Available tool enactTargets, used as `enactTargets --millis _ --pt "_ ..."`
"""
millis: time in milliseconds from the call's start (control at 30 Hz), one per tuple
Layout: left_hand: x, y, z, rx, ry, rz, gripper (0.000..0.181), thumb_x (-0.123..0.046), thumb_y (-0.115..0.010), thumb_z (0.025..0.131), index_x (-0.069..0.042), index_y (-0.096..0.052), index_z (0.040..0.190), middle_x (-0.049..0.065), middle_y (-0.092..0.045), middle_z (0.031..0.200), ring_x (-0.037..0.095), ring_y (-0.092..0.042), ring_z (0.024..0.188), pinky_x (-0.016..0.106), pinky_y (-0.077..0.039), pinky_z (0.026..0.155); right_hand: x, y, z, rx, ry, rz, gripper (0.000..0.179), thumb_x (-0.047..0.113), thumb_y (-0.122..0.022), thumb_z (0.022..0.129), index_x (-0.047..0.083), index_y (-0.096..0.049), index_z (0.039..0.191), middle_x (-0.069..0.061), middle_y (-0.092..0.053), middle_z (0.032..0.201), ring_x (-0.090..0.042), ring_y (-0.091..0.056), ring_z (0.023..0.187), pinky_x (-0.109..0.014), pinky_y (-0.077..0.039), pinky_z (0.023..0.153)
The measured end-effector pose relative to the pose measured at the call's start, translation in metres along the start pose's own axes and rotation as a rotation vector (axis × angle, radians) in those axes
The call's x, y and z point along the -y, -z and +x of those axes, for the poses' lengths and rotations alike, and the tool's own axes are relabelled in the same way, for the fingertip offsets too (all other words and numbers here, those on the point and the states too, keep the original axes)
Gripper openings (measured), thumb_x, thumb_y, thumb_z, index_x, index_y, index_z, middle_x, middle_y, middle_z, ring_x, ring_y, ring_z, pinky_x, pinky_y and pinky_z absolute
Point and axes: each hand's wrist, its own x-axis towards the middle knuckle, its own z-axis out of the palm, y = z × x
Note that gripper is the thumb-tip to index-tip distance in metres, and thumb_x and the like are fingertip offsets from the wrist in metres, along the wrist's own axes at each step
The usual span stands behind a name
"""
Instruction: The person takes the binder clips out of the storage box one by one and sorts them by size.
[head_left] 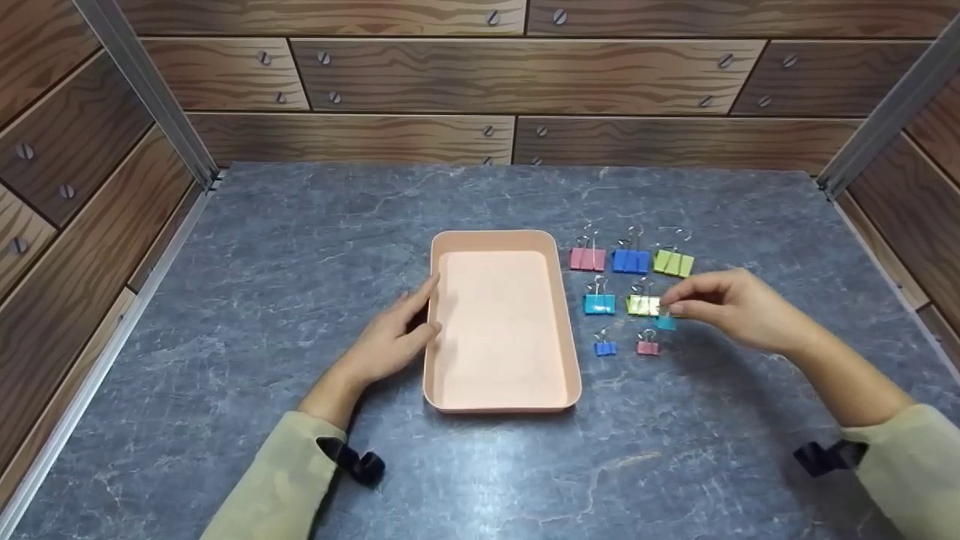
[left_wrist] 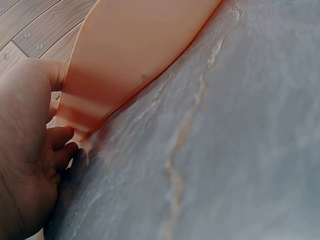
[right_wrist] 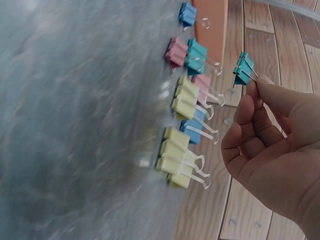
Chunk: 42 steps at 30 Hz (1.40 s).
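My right hand (head_left: 739, 311) pinches a small teal binder clip (right_wrist: 243, 70) by its wire handle, holding it up over the other clips. Below and around it on the table stand several binder clips: pink (head_left: 587, 259), blue (head_left: 631, 262) and yellow-green (head_left: 673, 263) at the back, then a teal one (head_left: 599, 304) and a yellow one (head_left: 642, 305), which the held clip partly overlaps. Closest to me are a small blue clip (head_left: 605, 349) and a small pink clip (head_left: 647, 348). My left hand (head_left: 390, 337) touches the left wall of a peach-coloured tray (head_left: 501, 409), its fingers loosely bent.
The tray lies between my left hand and the clips, with nothing in it. Under everything is a grey marble-patterned tabletop (head_left: 300, 247). Wood-patterned panels (head_left: 517, 75) enclose the back and sides, with metal posts (head_left: 142, 82) at the corners.
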Motion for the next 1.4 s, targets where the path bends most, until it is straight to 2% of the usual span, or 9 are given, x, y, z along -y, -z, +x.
enactTargets --millis 200,467,700,1200,1400 --pt "0.0 0.002 0.0 0.003 -0.018 0.009 0.073 -0.031 -0.06 0.104 -0.023 -0.03 0.17 0.007 -0.037 0.169 0.039 -0.028 0.157 0.05 -0.019 0.13 -0.013 0.002 -0.007 -0.007 -0.046 -0.035 0.016 0.009 -0.071 0.102 0.006 -0.081 0.115 -0.011 -0.078 0.112 -0.01 -0.071 0.094 -0.023 -0.06 0.077" --pt "-0.002 0.003 0.0 0.007 -0.026 0.002 0.072 -0.031 -0.059 0.104 -0.023 -0.03 0.169 0.008 -0.037 0.169 0.038 -0.029 0.157 0.049 -0.018 0.13 -0.025 0.001 -0.015 -0.001 -0.056 -0.056 0.016 0.01 -0.073 0.101 0.007 -0.081 0.115 -0.009 -0.079 0.112 -0.006 -0.07 0.094 -0.019 -0.058 0.078" --pt "-0.002 0.003 0.0 0.008 -0.006 0.004 0.073 -0.031 -0.06 0.104 -0.025 -0.029 0.17 0.005 -0.036 0.169 0.04 -0.026 0.157 0.051 -0.018 0.13 -0.031 0.001 -0.019 0.012 -0.079 -0.109 0.015 0.013 -0.074 0.101 0.01 -0.082 0.113 -0.007 -0.079 0.112 -0.006 -0.069 0.095 -0.019 -0.057 0.08" --pt "-0.001 0.001 0.0 -0.008 -0.025 0.005 0.073 -0.032 -0.059 0.102 -0.017 -0.032 0.169 0.009 -0.039 0.168 0.04 -0.029 0.156 0.053 -0.018 0.13 -0.037 0.001 -0.021 0.042 -0.114 -0.122 0.017 0.017 -0.073 0.102 0.011 -0.082 0.116 -0.007 -0.079 0.115 -0.006 -0.068 0.103 -0.017 -0.054 0.085" --pt "0.001 -0.002 0.001 -0.021 -0.042 -0.006 0.073 -0.034 -0.06 0.103 -0.019 -0.033 0.168 0.009 -0.04 0.168 0.042 -0.029 0.156 0.055 -0.018 0.13 -0.036 0.002 -0.021 0.045 -0.122 -0.129 0.018 0.019 -0.073 0.102 0.012 -0.082 0.116 -0.006 -0.079 0.116 -0.008 -0.069 0.103 -0.018 -0.055 0.086"
